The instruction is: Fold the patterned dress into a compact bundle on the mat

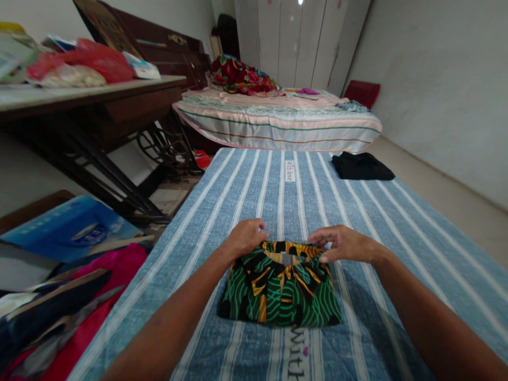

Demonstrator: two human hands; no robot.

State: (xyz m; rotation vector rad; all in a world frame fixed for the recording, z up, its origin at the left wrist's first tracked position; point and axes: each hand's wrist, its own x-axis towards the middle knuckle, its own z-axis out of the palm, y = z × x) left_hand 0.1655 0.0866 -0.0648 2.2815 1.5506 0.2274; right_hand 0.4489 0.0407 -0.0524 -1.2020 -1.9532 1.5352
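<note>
A folded shirt (281, 296) with a green, black and orange pattern lies on the blue striped bed sheet (206, 211), its collar at the far side. By the collar's left end is my left hand (246, 236), fingers bent and slightly apart, with no cloth visible between them. My right hand (344, 243) is at the collar's right end, thumb and fingers spread, the thumb close to the fabric. Whether either hand touches the shirt is hard to tell.
Folded black cloth (363, 166) lies at the sheet's far right. Beyond stands another bed (286, 129) with a red patterned blanket (242, 76). On the left are a sewing-machine table (119, 92) with bags, a blue box (75, 227) and heaped clothes (79, 317).
</note>
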